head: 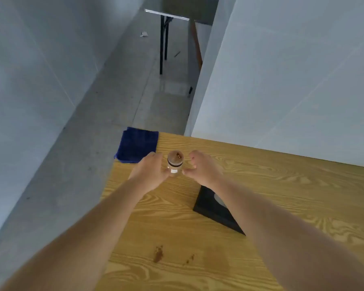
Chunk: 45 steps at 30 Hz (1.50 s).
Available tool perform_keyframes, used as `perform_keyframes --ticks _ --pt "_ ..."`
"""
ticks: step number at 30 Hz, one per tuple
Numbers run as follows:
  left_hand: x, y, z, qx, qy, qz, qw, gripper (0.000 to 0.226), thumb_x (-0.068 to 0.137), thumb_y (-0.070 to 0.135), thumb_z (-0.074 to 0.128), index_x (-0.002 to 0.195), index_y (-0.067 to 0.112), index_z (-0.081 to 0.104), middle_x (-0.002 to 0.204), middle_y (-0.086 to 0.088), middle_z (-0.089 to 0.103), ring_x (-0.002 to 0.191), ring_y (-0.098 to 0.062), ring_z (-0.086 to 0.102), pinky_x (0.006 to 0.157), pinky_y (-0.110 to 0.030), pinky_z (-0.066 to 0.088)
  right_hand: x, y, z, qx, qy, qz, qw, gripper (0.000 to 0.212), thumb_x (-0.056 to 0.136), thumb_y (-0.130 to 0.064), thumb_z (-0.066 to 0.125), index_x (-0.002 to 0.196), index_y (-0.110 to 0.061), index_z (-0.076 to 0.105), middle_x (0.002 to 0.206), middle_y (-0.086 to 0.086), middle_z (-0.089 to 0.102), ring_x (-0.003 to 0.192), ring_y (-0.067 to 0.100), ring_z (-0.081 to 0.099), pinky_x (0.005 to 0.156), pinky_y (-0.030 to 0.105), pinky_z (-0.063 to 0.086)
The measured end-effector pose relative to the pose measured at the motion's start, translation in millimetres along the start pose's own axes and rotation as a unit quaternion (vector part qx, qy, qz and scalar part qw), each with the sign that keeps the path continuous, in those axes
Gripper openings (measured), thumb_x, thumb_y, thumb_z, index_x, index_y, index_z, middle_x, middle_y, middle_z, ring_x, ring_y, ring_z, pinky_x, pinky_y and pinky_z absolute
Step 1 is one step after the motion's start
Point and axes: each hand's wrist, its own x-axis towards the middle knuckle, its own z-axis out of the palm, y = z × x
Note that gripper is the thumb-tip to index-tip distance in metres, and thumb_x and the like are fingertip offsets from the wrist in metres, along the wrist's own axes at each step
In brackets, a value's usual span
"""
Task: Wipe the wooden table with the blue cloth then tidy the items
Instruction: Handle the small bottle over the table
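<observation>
Between the loose, empty right hand (200,166) and the left hand (149,171) — its hold unclear — the jar (175,165) is judged light, slick, best gripped mid-body.

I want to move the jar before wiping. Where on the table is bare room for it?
Widest bare patch: the right side of the light wooden table, from the flat black square to the right edge. Also free: between that square and the brown stains. Crowded: far left corner, dark blue cloth, small brown jar, left hand, right hand.
</observation>
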Motion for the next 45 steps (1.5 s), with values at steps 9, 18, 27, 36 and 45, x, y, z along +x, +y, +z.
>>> perform_keyframes --ticks 9,18,27,36,45 --pt "38 -16 18 -0.057 -0.044 0.018 0.997 0.047 0.09 0.033 0.079 0.131 0.015 0.063 0.123 0.0 0.069 0.11 -0.019 0.066 0.087 -0.035 0.055 29 -1 18 0.047 -0.017 0.013 0.999 0.053 0.083 -0.027 0.086 0.129 -0.016 0.061 0.118 -0.001 0.072 0.108 0.016 0.068 0.091 0.037 0.058" --pt "34 -3 14 -0.11 -0.045 0.031 0.992 0.037 0.09 0.025 0.081 0.125 0.019 0.071 0.112 0.002 0.075 0.104 -0.016 0.069 0.091 -0.042 0.06 26 -1 17 0.088 -0.002 0.006 0.996 0.041 0.083 -0.02 0.087 0.118 -0.011 0.067 0.11 0.002 0.077 0.101 0.015 0.073 0.089 0.039 0.061" --pt "33 62 -12 -0.081 -0.013 0.063 0.995 0.041 0.089 0.029 0.081 0.128 0.025 0.069 0.113 0.006 0.075 0.101 -0.011 0.067 0.089 -0.035 0.059 5 14 -41 0.116 0.045 -0.025 0.992 0.041 0.082 -0.02 0.088 0.118 -0.013 0.067 0.11 0.0 0.077 0.098 0.013 0.073 0.082 0.022 0.057" --pt "24 223 26 -0.064 0.003 0.095 0.993 0.033 0.091 0.033 0.078 0.122 0.022 0.07 0.109 0.005 0.075 0.102 -0.017 0.068 0.089 -0.036 0.058 -63 126 -147 0.119 0.105 -0.018 0.987 0.039 0.083 -0.02 0.086 0.117 -0.016 0.068 0.105 -0.004 0.077 0.094 0.009 0.072 0.085 0.024 0.058" --pt "-1 399 139 -0.096 -0.04 0.153 0.983 0.033 0.091 0.025 0.079 0.122 0.018 0.072 0.107 -0.002 0.076 0.102 -0.023 0.069 0.092 -0.046 0.056 -163 300 -223 0.121 0.117 0.039 0.985 0.038 0.081 -0.014 0.085 0.115 -0.014 0.068 0.101 -0.005 0.076 0.094 0.011 0.072 0.079 0.022 0.056"
